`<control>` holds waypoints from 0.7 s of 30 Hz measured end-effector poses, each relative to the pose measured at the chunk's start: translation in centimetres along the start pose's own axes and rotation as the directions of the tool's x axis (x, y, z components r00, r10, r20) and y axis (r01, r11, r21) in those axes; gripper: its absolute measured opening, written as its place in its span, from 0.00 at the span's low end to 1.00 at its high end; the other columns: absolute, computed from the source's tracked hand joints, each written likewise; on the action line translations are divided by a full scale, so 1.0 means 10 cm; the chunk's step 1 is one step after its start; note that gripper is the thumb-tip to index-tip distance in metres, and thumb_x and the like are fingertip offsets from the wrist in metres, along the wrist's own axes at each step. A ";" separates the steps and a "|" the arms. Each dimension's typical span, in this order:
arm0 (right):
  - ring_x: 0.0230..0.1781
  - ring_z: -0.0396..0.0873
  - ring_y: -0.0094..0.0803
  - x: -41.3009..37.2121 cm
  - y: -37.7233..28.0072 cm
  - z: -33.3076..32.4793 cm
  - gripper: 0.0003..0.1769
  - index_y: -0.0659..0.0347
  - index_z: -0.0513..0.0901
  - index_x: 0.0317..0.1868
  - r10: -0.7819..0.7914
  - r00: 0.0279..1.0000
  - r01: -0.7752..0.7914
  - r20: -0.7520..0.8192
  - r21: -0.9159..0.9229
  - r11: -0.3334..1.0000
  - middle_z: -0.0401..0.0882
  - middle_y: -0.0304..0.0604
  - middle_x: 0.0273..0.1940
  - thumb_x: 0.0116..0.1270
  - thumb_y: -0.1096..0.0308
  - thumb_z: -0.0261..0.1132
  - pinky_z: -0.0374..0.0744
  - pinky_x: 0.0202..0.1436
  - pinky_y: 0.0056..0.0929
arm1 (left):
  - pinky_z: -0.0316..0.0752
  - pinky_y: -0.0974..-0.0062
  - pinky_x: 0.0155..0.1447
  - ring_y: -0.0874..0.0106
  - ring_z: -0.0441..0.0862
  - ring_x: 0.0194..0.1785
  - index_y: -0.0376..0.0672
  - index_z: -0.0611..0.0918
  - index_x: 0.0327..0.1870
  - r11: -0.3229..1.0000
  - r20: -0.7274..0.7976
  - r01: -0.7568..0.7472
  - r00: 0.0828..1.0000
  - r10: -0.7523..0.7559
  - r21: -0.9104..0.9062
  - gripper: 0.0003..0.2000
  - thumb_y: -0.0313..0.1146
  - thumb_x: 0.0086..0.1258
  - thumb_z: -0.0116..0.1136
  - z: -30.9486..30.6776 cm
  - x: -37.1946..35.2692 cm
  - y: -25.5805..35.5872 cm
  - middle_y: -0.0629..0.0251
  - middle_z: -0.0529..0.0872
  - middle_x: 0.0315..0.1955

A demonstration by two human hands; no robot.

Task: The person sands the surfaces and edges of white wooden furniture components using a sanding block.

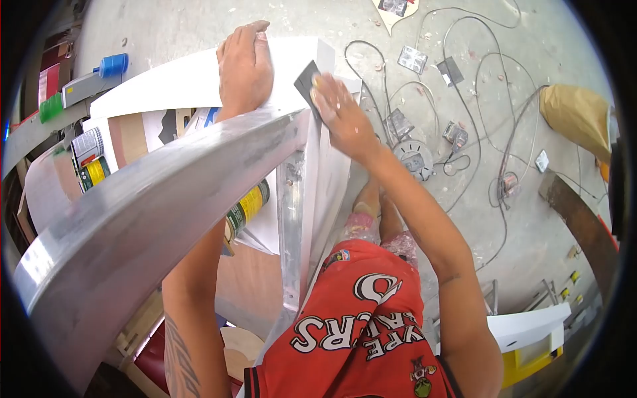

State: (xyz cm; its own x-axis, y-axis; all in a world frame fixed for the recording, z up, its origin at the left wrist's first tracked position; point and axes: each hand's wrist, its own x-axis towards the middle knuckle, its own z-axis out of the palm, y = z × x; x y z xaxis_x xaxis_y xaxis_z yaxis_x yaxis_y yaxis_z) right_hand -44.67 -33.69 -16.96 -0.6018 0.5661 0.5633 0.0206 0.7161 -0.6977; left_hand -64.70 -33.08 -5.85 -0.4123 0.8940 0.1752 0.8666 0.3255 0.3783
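One dark sheet (306, 82) under right hand (340, 114)

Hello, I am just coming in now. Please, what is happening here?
A person in a red top is working with both hands at a white piece. The right hand has a dark, thin sheet, perhaps sandpaper, under its fingers near the corner. The left hand lies flat on the white surface, holding no tool. A long, curved grey piece stretches across the view in front of them.
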 end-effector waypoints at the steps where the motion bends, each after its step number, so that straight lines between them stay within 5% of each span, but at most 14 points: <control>1: 0.83 0.60 0.51 0.17 0.05 0.01 0.40 0.62 0.68 0.77 -0.008 0.999 0.007 -0.043 -0.019 1.000 0.66 0.53 0.80 0.62 0.85 0.57 0.65 0.82 0.52 | 0.63 0.59 0.75 0.55 0.76 0.66 0.45 0.84 0.60 1.000 -0.001 -0.027 1.000 0.027 -0.002 0.17 0.37 0.84 0.42 0.00 -0.01 -0.03 0.58 0.87 0.58; 4: 0.82 0.60 0.53 0.56 0.23 -0.06 0.40 0.65 0.67 0.77 0.041 0.996 -0.044 -0.085 -0.037 0.998 0.65 0.57 0.79 0.61 0.88 0.56 0.62 0.84 0.50 | 0.63 0.59 0.75 0.54 0.76 0.66 0.45 0.84 0.60 0.998 0.003 -0.057 0.998 0.057 0.005 0.17 0.36 0.84 0.42 0.00 0.01 -0.05 0.57 0.87 0.58; 6: 0.82 0.60 0.55 0.63 0.39 -0.09 0.40 0.69 0.67 0.78 0.326 0.926 -0.326 -0.191 0.033 0.945 0.65 0.61 0.78 0.61 0.90 0.51 0.60 0.85 0.45 | 0.63 0.59 0.75 0.54 0.76 0.66 0.45 0.84 0.60 0.998 0.007 -0.063 0.998 0.063 0.001 0.17 0.36 0.84 0.42 0.00 0.01 -0.04 0.57 0.87 0.58; 7: 0.82 0.61 0.54 0.57 0.35 -0.11 0.39 0.72 0.67 0.77 0.520 0.829 -0.480 -0.206 0.218 0.850 0.66 0.64 0.77 0.62 0.89 0.46 0.60 0.85 0.42 | 0.63 0.59 0.75 0.54 0.76 0.66 0.45 0.84 0.60 0.998 0.009 -0.056 0.998 0.056 0.005 0.17 0.36 0.84 0.42 0.00 0.01 -0.04 0.57 0.87 0.58; 12: 0.81 0.64 0.49 0.62 0.11 -0.34 0.38 0.71 0.70 0.76 0.492 0.843 -0.412 -0.219 0.324 0.851 0.68 0.61 0.76 0.61 0.87 0.46 0.60 0.85 0.41 | 0.64 0.59 0.75 0.54 0.76 0.66 0.44 0.84 0.60 0.999 0.020 -0.036 0.999 0.036 0.013 0.17 0.36 0.84 0.42 0.00 -0.02 -0.03 0.57 0.87 0.58; 15: 0.75 0.73 0.47 0.78 0.29 -0.34 0.34 0.63 0.80 0.69 0.352 0.935 -0.296 -0.045 0.446 0.844 0.79 0.55 0.69 0.62 0.83 0.50 0.65 0.82 0.39 | 0.64 0.59 0.75 0.54 0.76 0.66 0.44 0.83 0.61 1.000 0.014 -0.026 1.000 0.026 0.004 0.17 0.36 0.84 0.42 0.01 -0.01 0.00 0.56 0.86 0.58; 16: 0.75 0.73 0.47 0.72 0.33 -0.32 0.34 0.63 0.80 0.69 0.357 0.933 -0.299 -0.051 0.445 0.844 0.79 0.55 0.69 0.62 0.83 0.50 0.65 0.82 0.39 | 0.64 0.59 0.75 0.54 0.76 0.66 0.43 0.83 0.61 1.000 0.016 -0.022 1.000 0.021 0.007 0.17 0.36 0.84 0.42 0.01 0.00 -0.01 0.56 0.86 0.58; 18: 0.73 0.75 0.48 0.61 0.42 -0.32 0.34 0.63 0.81 0.68 0.546 0.831 -0.548 0.108 0.327 0.769 0.81 0.55 0.68 0.61 0.83 0.49 0.66 0.81 0.39 | 0.64 0.59 0.75 0.54 0.76 0.66 0.42 0.83 0.61 1.000 0.014 -0.023 1.000 0.023 0.008 0.17 0.35 0.84 0.42 0.01 0.02 0.00 0.56 0.86 0.58; 19: 0.72 0.76 0.49 0.61 0.54 -0.33 0.34 0.61 0.80 0.69 0.525 0.842 -0.539 0.124 0.210 0.815 0.81 0.54 0.68 0.60 0.81 0.49 0.69 0.80 0.40 | 0.64 0.59 0.75 0.54 0.76 0.67 0.42 0.83 0.61 0.999 0.009 -0.026 1.000 0.026 0.019 0.17 0.35 0.84 0.41 0.01 0.03 0.00 0.55 0.86 0.58; 21: 0.73 0.75 0.48 0.66 0.40 -0.36 0.33 0.60 0.80 0.70 0.483 0.872 -0.480 0.076 0.322 0.816 0.80 0.55 0.69 0.64 0.81 0.49 0.68 0.80 0.39 | 0.63 0.59 0.75 0.55 0.76 0.67 0.42 0.83 0.61 0.999 0.029 -0.024 0.999 0.023 0.029 0.17 0.35 0.84 0.41 0.02 0.00 -0.02 0.55 0.86 0.58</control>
State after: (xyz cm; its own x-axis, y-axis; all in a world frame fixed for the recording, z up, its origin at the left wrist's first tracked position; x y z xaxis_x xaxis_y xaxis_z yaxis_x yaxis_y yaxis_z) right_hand -45.64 -25.60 -14.47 -0.5759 0.8085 0.1207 0.0487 0.1814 -0.9822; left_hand -64.77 -33.11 -6.12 -0.3838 0.9098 0.1578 0.8840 0.3125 0.3477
